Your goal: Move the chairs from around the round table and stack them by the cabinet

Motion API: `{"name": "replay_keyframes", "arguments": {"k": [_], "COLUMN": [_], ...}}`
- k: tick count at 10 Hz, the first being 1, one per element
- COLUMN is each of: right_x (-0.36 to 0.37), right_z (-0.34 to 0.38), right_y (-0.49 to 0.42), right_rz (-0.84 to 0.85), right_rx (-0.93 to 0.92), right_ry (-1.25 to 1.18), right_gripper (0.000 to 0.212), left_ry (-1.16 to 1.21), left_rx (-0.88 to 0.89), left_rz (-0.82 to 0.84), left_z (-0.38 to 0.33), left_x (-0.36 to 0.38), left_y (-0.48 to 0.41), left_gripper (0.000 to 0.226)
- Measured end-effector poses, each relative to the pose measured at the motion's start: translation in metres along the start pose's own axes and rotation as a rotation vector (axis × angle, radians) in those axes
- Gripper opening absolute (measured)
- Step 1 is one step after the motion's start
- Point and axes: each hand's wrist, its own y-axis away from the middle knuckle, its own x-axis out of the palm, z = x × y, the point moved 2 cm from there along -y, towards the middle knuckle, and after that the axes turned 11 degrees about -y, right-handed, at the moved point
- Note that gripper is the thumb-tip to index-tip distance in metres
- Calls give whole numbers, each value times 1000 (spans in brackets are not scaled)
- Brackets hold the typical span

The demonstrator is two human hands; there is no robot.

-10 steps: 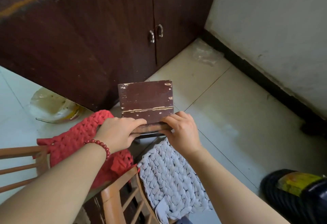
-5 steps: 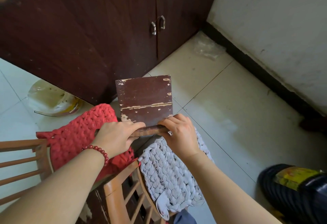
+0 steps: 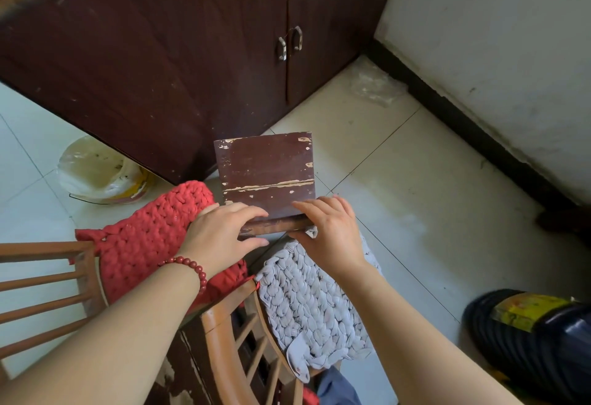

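A small dark brown chair with a chipped seat (image 3: 265,174) is by the corner of the dark wooden cabinet (image 3: 160,53). My left hand (image 3: 220,238) and my right hand (image 3: 329,232) lie on its top back rail (image 3: 275,225) with fingers stretched out, not curled round it. Just in front of me are two light wooden chairs. One has a red knitted cushion (image 3: 144,235), the other a grey knitted cushion (image 3: 307,296). Whether the dark chair's legs rest on the floor is hidden.
A plastic-lined basin (image 3: 96,171) sits on the floor at the left by the cabinet. A black ribbed container with a yellow label (image 3: 527,331) stands at lower right. The white wall with a dark skirting (image 3: 473,129) runs along the right, with bare tiles in front.
The dark chair has dropped slightly towards the cushioned chairs. Both hands, which were curled tight round its back rail, have straightened their fingers.
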Motion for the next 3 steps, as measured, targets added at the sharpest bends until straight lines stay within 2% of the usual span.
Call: {"name": "replay_keyframes", "arguments": {"k": [3], "right_x": [-19], "right_z": [42], "right_y": [11], "right_rz": [-69], "right_rx": [-47], "right_ry": [-173], "right_gripper": [48], "left_ry": [170], "left_rx": [-38], "left_rz": [-178], "left_z": [-17], "left_x": [-32], "left_y": [32], "left_gripper": [37]}}
